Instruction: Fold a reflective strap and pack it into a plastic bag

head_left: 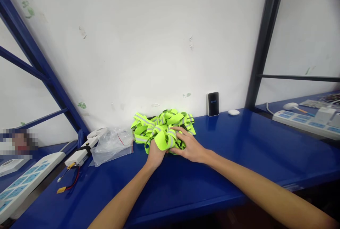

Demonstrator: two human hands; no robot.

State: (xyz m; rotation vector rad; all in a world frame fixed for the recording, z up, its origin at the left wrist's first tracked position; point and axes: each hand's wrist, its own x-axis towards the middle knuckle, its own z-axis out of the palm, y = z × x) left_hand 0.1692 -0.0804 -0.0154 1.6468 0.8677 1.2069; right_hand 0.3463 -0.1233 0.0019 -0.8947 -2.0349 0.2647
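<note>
A tangled heap of neon yellow-green straps with grey reflective stripes (pixel 162 122) lies on the blue workbench (pixel 239 144) against the white wall. My left hand (pixel 154 154) grips the near loops of the heap from below. My right hand (pixel 190 147) lies flat over the heap's right front, fingers spread on the straps. Both forearms reach in from the bottom edge.
A clear plastic bag (pixel 113 146) lies left of the heap, beside a small white fan and battery with red wire (pixel 79 156). A white power strip (pixel 23 183) is at far left, another (pixel 305 121) at right. A phone (pixel 213 103) leans on the wall near a white case (pixel 233 112).
</note>
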